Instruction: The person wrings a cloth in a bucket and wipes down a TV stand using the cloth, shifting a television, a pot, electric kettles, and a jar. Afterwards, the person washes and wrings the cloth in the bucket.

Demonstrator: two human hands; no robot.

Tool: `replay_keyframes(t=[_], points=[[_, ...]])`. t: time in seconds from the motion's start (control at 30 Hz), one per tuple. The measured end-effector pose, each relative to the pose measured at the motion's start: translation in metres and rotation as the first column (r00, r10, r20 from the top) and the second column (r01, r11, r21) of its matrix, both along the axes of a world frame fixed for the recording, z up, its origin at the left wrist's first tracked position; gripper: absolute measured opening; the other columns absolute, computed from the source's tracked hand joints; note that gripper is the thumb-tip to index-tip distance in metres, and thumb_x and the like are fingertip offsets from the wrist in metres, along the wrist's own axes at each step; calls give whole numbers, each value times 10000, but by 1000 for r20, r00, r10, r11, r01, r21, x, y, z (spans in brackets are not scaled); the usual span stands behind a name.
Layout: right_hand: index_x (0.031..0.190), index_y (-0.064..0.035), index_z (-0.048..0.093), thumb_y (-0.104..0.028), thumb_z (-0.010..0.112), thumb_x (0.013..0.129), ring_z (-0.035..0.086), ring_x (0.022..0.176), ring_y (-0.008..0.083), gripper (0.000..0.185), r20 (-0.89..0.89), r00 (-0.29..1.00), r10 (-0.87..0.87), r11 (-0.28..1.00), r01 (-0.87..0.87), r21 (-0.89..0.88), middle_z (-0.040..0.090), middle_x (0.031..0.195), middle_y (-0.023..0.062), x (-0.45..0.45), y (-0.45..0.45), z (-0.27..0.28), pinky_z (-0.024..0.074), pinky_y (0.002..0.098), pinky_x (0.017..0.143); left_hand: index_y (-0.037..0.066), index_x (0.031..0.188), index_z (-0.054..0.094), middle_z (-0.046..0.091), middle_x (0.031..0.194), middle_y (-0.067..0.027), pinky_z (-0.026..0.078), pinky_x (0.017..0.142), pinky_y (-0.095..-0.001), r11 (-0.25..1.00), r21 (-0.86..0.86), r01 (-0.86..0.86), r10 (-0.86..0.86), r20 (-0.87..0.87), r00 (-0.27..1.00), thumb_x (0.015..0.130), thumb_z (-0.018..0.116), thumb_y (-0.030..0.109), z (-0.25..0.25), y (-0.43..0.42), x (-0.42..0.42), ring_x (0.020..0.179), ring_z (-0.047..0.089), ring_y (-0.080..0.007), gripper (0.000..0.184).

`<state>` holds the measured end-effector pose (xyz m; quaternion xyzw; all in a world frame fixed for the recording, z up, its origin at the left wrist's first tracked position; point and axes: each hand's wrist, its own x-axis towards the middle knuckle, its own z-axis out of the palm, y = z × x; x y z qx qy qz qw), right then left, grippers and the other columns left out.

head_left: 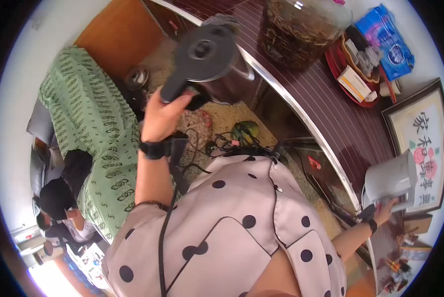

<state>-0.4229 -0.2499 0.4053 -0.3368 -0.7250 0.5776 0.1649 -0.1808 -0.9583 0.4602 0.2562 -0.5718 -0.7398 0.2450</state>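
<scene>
My left hand is closed round the black handle of an electric kettle. The kettle has a black lid and a shiny metal body, somewhat blurred, and it is held up off the table beside the table edge. Out to the right, my right hand is over the dark table, by the lower end of a white container. Its fingers are bent round something see-through or pale there, too small to make out. A black band circles each wrist.
A large glass jar of brown stuff stands on the striped table. Beyond are a red tray with small boxes, a blue packet and a framed sign. A green-covered sofa and a person are at left.
</scene>
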Motion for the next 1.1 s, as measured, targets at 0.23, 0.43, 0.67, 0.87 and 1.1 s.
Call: replay_keyframes(t=[0.23,0.43,0.67,0.87,1.1], points=[[1271,-64,436,-606,590,803,575,795,220,732,-61,992,110,975,-120,-185,527,1114,141,-35,-44,-54,524,289,568,-11,1045,576,607,962,-72,570,655,-351,970,91,-224,233,-105,967,839,607,46,-8,-50,54,909,601,-161,216],[1216,-66,515,-547,617,818,581,636,234,632,-147,988,-49,987,25,-161,597,957,136,-55,-100,-96,509,284,498,39,984,586,578,911,-47,541,666,-452,933,118,-341,353,-97,931,857,590,87,-7,-105,108,905,554,-162,135],[1143,41,563,-588,603,801,624,783,215,717,58,997,60,998,-61,15,634,958,121,-68,-104,-119,514,276,640,21,988,587,611,927,-40,518,604,-316,866,73,-495,498,-41,866,835,630,67,-9,-159,169,858,599,-149,165],[827,33,604,-580,577,812,558,664,187,614,114,992,-50,937,7,350,609,715,94,-26,-178,-118,435,296,592,30,987,584,607,921,-38,490,594,-301,785,51,-618,617,25,786,834,637,76,-17,-184,226,830,591,-131,169],[850,-41,519,-199,457,966,461,587,101,206,-259,686,680,728,-590,349,484,707,26,41,-511,-63,423,258,566,45,1021,564,592,908,-33,546,574,-368,670,94,-736,728,112,677,850,598,67,-50,-200,251,828,591,-148,176]])
